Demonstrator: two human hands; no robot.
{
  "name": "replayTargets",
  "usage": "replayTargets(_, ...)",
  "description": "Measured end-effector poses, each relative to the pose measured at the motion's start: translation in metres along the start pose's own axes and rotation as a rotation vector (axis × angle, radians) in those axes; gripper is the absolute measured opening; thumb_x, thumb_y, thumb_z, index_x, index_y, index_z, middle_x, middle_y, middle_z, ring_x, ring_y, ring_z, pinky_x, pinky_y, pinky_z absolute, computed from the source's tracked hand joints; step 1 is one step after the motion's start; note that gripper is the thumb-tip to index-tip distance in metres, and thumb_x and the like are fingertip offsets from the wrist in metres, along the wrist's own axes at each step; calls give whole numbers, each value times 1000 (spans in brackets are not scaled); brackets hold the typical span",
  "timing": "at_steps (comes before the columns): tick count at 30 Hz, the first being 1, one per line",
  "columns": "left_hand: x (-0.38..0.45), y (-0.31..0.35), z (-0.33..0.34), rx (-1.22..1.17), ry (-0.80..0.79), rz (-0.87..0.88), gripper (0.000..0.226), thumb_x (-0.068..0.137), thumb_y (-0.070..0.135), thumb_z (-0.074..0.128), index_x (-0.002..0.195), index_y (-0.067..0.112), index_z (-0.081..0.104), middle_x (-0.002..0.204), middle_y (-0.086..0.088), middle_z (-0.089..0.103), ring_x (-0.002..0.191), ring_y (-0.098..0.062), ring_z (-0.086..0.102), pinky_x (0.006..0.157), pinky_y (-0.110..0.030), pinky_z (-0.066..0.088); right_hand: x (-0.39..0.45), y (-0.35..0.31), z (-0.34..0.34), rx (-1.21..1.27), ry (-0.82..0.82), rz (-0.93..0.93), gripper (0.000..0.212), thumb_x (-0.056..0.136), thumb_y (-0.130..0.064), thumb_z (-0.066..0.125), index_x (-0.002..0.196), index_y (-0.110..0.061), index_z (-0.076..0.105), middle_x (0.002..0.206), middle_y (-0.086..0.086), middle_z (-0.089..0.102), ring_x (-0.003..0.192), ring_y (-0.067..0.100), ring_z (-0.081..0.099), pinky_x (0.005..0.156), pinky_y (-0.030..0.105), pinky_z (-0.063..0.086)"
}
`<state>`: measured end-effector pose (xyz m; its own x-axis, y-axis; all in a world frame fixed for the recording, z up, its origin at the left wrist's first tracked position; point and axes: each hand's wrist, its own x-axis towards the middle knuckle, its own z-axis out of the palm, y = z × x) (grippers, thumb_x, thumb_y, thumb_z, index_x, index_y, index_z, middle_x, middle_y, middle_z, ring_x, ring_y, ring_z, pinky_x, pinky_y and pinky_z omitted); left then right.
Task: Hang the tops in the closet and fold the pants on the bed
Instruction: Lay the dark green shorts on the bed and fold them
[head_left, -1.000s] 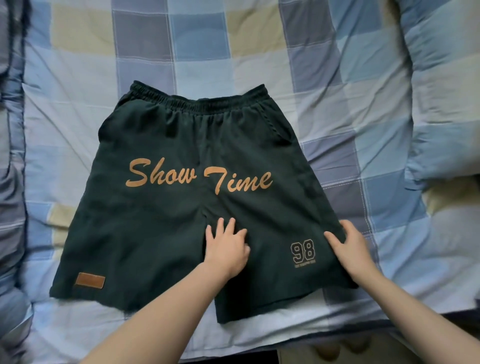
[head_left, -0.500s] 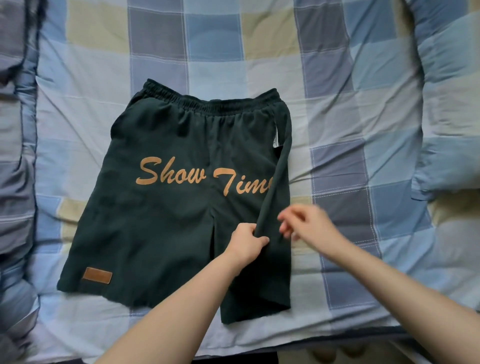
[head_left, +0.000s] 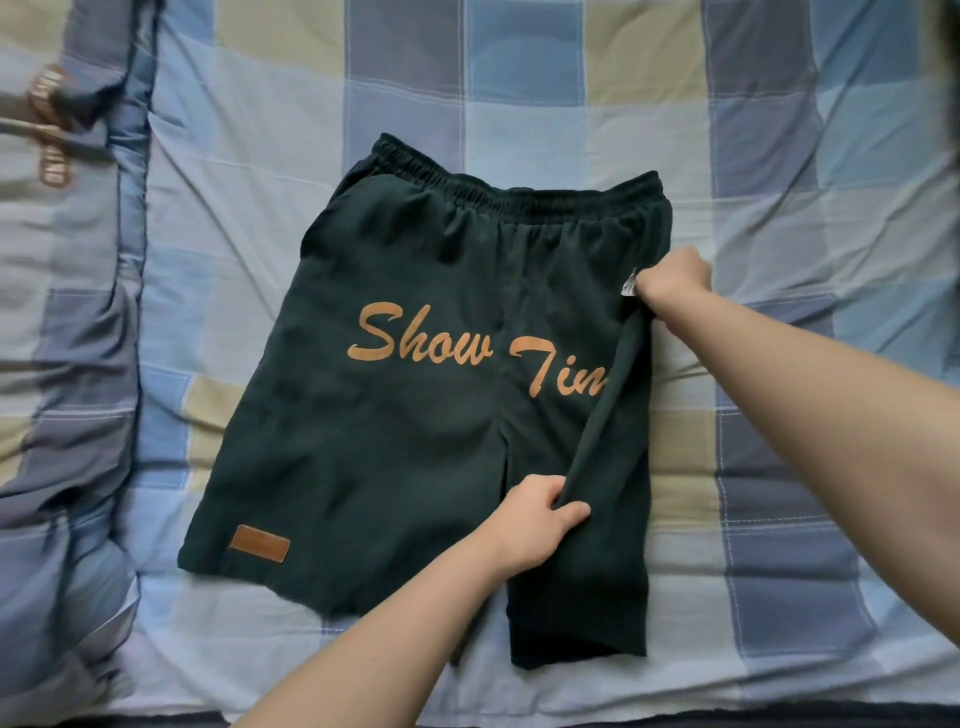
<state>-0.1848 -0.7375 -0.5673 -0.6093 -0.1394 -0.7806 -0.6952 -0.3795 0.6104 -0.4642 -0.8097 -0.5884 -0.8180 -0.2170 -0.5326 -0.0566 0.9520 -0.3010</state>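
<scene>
Shorts (head_left: 415, 441), dark green, lie flat near the middle of the bed (head_left: 779, 130), waistband (head_left: 519, 195) toward twelve o'clock and leg hems toward six. Orange script across the front reads "Show Tim", the last letters covered by cloth. The outer side of the leg at three o'clock is turned inward over the front, forming a raised fold edge (head_left: 608, 410) that runs from the waist area down toward the crotch. An orange-brown patch (head_left: 260, 543) sits near the hem of the leg at eight o'clock.

Left hand (head_left: 540, 519): closed on the lower end of the fold, thumb on top of the cloth, fingers curled beneath it.

Right hand (head_left: 672, 278): at two o'clock from the lettering, fingers curled, gripping the upper end of the folded side just below the waistband. A small white label (head_left: 629, 285) shows at its fingertips.

Bed cover: checked in blue, grey, beige and pale blue, creased around the shorts. A bunched quilt (head_left: 67, 364) in the same check lies along the nine o'clock edge, apart from the shorts. Both forearms are bare.
</scene>
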Motion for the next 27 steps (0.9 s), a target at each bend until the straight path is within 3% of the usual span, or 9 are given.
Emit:
replayTargets(2,-13,-4,-14,40,24,10,19,98,28,51,103,16,65,101,2,72,93,-16,68,66,-27,54,-4,-10,0,17,87,-17,23,86,-14,51,106,-4,56,116,18,60,97,37,60,74,36,49)
replayTargets(4,-32,-16,-38,68,97,25,18,98,27,51,100,16,65,97,6,72,91,-14,67,73,-29,54,-15,-30,7,41,136,-87,26,89,-16,45,110,-4,54,118,18,59,99,36,57,74,34,42)
replayTargets(7,-65,-42,-80,49,223,20,13,97,23,56,93,15,66,92,4,72,90,-14,67,85,-35,52,-40,-69,23,38,139,-238,33,94,-27,43,117,-4,50,120,19,57,108,38,54,84,38,43)
replayTargets(12,-106,-92,-158,46,477,-41,20,90,16,67,76,3,62,63,-3,59,63,-13,51,64,-32,42,-78,-136,67,23,68,-410,28,96,-37,44,90,-10,48,97,12,59,83,31,55,66,36,42)
replayTargets(15,-120,-117,-194,107,585,-64,28,88,17,70,70,0,57,57,1,44,58,-15,39,58,-32,31,-94,-169,97,-3,15,-466,28,97,-36,46,84,-11,48,93,11,59,81,32,57,68,37,46)
replayTargets(18,-131,-138,-225,129,694,-56,22,87,15,71,68,7,63,56,1,54,59,-20,49,62,-37,39,-110,-200,125,-68,9,-515,27,98,-34,47,85,-10,49,85,7,54,77,28,53,66,34,41)
replayTargets(22,-136,-156,-247,116,747,-65,14,86,18,73,76,8,70,72,-8,70,76,-29,65,76,-45,50,-124,-229,143,-103,30,-557,30,98,-33,48,79,-10,48,76,2,52,73,26,54,63,35,44)
replayTargets(24,-140,-165,-253,109,770,-55,16,85,19,73,73,10,69,69,-5,69,74,-28,64,74,-43,49,-135,-241,155,-112,41,-586,36,99,-29,47,67,-14,40,68,1,49,69,26,56,61,37,48)
replayTargets(27,-141,-171,-254,94,823,-31,19,85,19,73,67,14,67,63,2,67,66,-19,62,65,-36,45,-145,-250,163,-135,97,-604,34,99,-26,46,68,-14,39,67,0,46,68,25,52,58,34,40)
